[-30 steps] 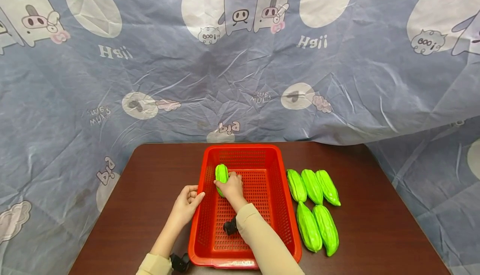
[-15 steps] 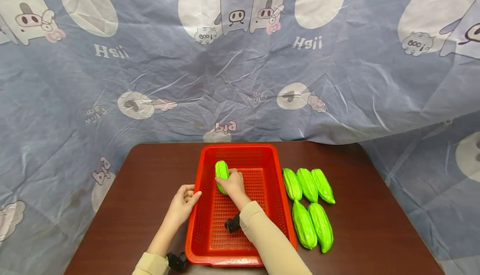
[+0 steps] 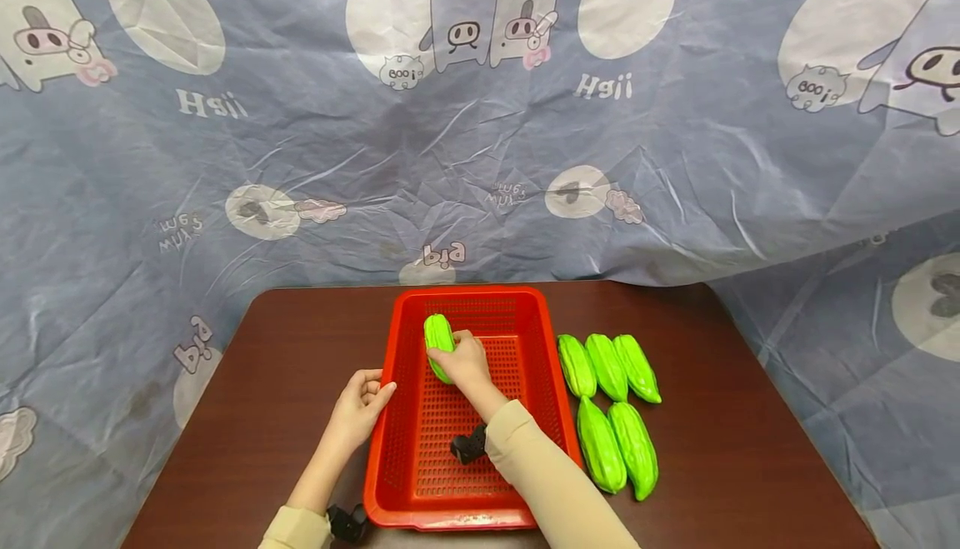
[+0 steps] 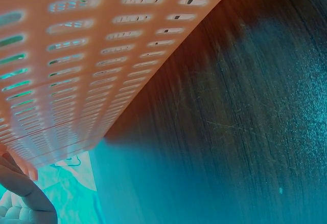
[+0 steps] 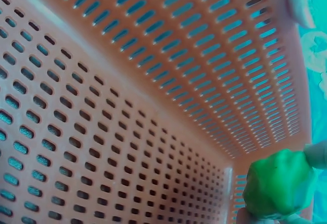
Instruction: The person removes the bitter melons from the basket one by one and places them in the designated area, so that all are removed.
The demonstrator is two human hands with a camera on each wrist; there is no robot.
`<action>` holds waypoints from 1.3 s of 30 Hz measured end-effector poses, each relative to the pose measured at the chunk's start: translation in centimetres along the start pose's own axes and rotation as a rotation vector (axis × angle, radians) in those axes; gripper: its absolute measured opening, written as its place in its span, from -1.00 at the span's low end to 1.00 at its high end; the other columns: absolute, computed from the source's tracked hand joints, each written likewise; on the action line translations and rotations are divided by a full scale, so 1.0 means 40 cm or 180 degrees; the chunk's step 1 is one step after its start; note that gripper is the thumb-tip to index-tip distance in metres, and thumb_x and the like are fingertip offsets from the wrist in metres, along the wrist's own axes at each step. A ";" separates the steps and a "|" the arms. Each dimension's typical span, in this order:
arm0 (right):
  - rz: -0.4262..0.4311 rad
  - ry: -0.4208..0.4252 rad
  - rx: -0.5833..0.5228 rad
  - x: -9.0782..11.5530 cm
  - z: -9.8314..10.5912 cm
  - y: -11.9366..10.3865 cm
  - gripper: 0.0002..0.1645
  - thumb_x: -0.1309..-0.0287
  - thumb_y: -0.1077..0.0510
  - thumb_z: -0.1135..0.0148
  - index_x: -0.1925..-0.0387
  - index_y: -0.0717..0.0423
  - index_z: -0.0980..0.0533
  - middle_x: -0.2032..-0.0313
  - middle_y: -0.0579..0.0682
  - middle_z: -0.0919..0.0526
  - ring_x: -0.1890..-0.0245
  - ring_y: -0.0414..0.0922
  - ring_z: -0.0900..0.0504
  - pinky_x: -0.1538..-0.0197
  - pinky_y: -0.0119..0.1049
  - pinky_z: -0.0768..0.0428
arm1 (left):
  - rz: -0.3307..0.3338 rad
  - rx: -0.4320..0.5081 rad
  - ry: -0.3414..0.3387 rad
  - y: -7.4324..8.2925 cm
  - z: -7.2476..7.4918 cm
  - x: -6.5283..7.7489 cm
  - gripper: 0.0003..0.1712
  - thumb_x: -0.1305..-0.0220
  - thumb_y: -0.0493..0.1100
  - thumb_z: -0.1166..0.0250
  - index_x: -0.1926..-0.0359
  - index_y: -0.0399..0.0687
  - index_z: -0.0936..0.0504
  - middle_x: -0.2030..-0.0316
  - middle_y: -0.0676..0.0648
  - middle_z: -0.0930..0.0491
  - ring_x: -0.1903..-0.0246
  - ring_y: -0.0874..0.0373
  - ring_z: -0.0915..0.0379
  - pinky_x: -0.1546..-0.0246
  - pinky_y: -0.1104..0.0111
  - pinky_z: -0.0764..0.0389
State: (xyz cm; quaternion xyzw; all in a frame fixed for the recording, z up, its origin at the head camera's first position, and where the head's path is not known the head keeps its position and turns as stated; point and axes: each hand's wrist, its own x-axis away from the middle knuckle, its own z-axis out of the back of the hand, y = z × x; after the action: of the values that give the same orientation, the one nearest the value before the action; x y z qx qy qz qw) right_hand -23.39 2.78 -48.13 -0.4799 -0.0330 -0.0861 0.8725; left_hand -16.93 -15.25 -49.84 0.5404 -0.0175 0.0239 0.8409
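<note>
In the head view my right hand (image 3: 463, 363) grips a bright green bitter melon (image 3: 438, 334) inside the red perforated basket (image 3: 450, 521), near its far left corner. The right wrist view shows one end of that bitter melon (image 5: 278, 183) between thumb and fingers, above the basket floor (image 5: 76, 132). My left hand (image 3: 356, 406) holds the basket's left rim, thumb over the top edge and fingers outside. Low in the left wrist view, the fingers (image 4: 23, 191) of that hand curl beside the basket's outer wall (image 4: 76, 81).
Several more bitter melons (image 3: 606, 366) lie in two rows on the brown table (image 3: 720, 441), right of the basket. Behind the table hangs a grey-blue cloth (image 3: 450, 157) with cartoon pigs. A black wrist camera (image 3: 469, 445) sits at the right cuff.
The held bitter melon has shifted slightly toward the basket's far end, with my right hand. My left hand stays on the rim. The whole head view has drifted a little.
</note>
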 end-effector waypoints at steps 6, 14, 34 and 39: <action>0.0077 -0.0023 -0.0056 0.010 0.023 -0.019 -0.28 0.00 -0.01 -0.39 -0.16 0.27 -0.47 0.06 0.20 -0.62 0.15 0.04 -0.62 0.13 -0.14 -0.63 | 0.0049 -0.0008 -0.0027 0.002 0.002 0.002 -0.52 -0.39 -0.13 -0.24 -0.18 -0.35 -0.40 0.21 -0.16 -0.55 0.36 0.21 -0.46 0.38 0.45 -0.49; 0.0198 -0.0019 -0.0046 0.030 0.058 -0.051 -0.28 0.02 0.00 -0.44 -0.15 0.25 -0.49 0.09 0.16 -0.64 0.13 0.03 -0.62 0.10 -0.15 -0.61 | 0.0044 -0.0029 -0.0005 0.002 0.001 0.001 -0.52 -0.40 -0.13 -0.24 -0.18 -0.35 -0.41 0.21 -0.18 -0.56 0.36 0.22 -0.46 0.38 0.44 -0.50; 0.0232 -0.0144 -0.0396 0.078 0.179 -0.083 -0.27 -0.01 -0.03 -0.44 -0.19 0.19 -0.46 0.05 0.14 -0.65 0.14 -0.01 -0.64 0.14 -0.19 -0.64 | 0.0047 -0.0044 -0.0015 -0.001 0.004 0.001 -0.51 -0.40 -0.12 -0.25 -0.19 -0.34 -0.40 0.21 -0.15 -0.55 0.39 0.26 -0.42 0.38 0.45 -0.47; 0.0230 -0.0146 -0.0454 0.088 0.210 -0.078 -0.28 -0.03 -0.04 -0.43 -0.19 0.18 -0.46 0.03 0.14 -0.63 0.14 -0.02 -0.62 0.16 -0.22 -0.64 | 0.0040 -0.0085 -0.0026 -0.001 0.003 0.001 -0.51 -0.40 -0.10 -0.24 -0.18 -0.34 -0.40 0.21 -0.15 -0.54 0.40 0.25 -0.40 0.40 0.45 -0.45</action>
State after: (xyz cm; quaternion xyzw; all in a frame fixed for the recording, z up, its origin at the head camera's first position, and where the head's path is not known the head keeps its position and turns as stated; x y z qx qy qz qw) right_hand -20.30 7.81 -40.54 -0.5435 -0.0295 -0.0457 0.8377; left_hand -16.88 -15.38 -49.82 0.5292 -0.0246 0.0268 0.8477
